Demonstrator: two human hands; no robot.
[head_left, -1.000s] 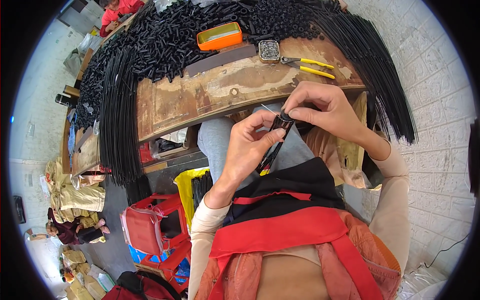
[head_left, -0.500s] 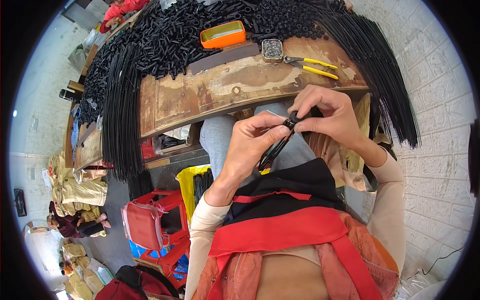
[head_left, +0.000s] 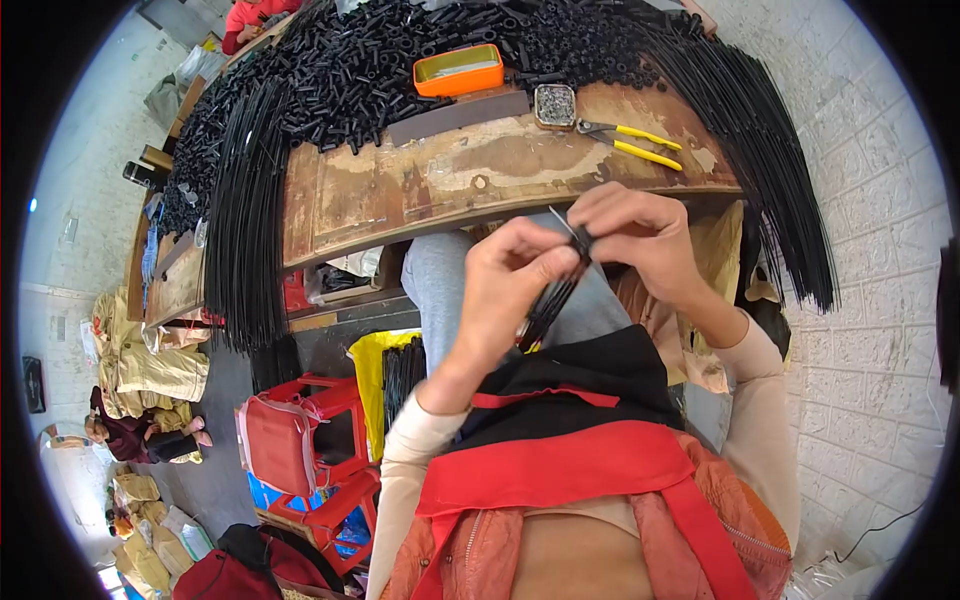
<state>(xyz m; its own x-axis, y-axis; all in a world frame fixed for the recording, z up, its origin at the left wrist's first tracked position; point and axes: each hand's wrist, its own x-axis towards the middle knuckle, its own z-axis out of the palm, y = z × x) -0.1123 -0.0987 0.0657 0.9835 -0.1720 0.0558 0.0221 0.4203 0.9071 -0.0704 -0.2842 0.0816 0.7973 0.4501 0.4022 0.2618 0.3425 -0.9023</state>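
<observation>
My left hand [head_left: 505, 285] is closed, pinching a small black part [head_left: 580, 240] between thumb and fingertips above my lap. A short bundle of thin black rods [head_left: 546, 318] hangs below that part, beside my left hand. Opposite it, my right hand [head_left: 648, 238] has its fingers closed on the same black part from the other side. A thin silvery wire or needle [head_left: 560, 218] sticks up between the two hands. My fingertips hide most of the part, so its exact shape does not show.
On the wooden table [head_left: 380, 200] lie yellow-handled pliers [head_left: 645, 148], a tin of small metal bits [head_left: 555, 106], an orange box [head_left: 458, 72] and heaped black tubes [head_left: 350, 75]. Long black rods overhang at left [head_left: 245, 230] and right [head_left: 760, 150]. A red stool [head_left: 285, 445] stands left.
The silvery wire stands steeper than before. My right fingers have drawn down and in against the black part, while the left hand keeps its pinch. The whole view has shifted slightly.
</observation>
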